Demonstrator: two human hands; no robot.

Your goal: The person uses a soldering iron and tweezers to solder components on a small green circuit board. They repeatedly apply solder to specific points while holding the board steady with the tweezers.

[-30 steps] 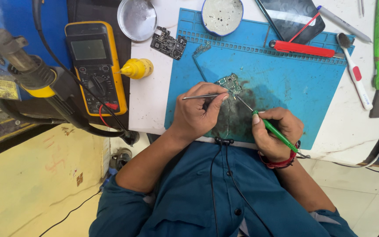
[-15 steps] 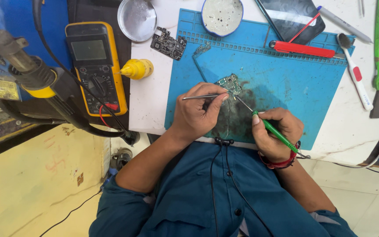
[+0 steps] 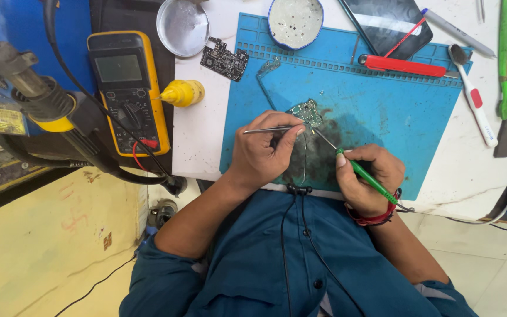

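The small green circuit board [image 3: 305, 112] lies flat on the blue work mat [image 3: 418, 135], a little left of the mat's middle and just beyond a dark scorched smear. Since a second ago it sits in the same spot, and neither tool on it has shifted in any way that shows; the work reads as a steady hold on one point of the board, fine work in progress rather than a move to a new place.

The left hand [image 3: 265, 149] is curled, thumb and fingers pinching metal tweezers [image 3: 271, 130] that lie almost level, their handle end pointing left and their tips at the near edge of the board. The right hand [image 3: 366, 176] is closed in a pen grip round a green-handled soldering iron [image 3: 366, 175], whose thin metal tip slants up and left to meet the board's near right corner. A red cord bracelet [image 3: 375, 218] circles that wrist.

Farther out, at the far edge of the mat, sit a round blue-rimmed dish [image 3: 295, 22] and a red-handled tool [image 3: 403, 66]. Left of the mat, on the white table [image 3: 198, 138], lie a dark bare phone board [image 3: 224, 59], a shallow metal bowl [image 3: 182, 26] and a small yellow bottle [image 3: 184, 93]. Farther left is a yellow multimeter [image 3: 125, 89]. At the far right lie a toothbrush [image 3: 472, 94] and a green tool [image 3: 504, 58].
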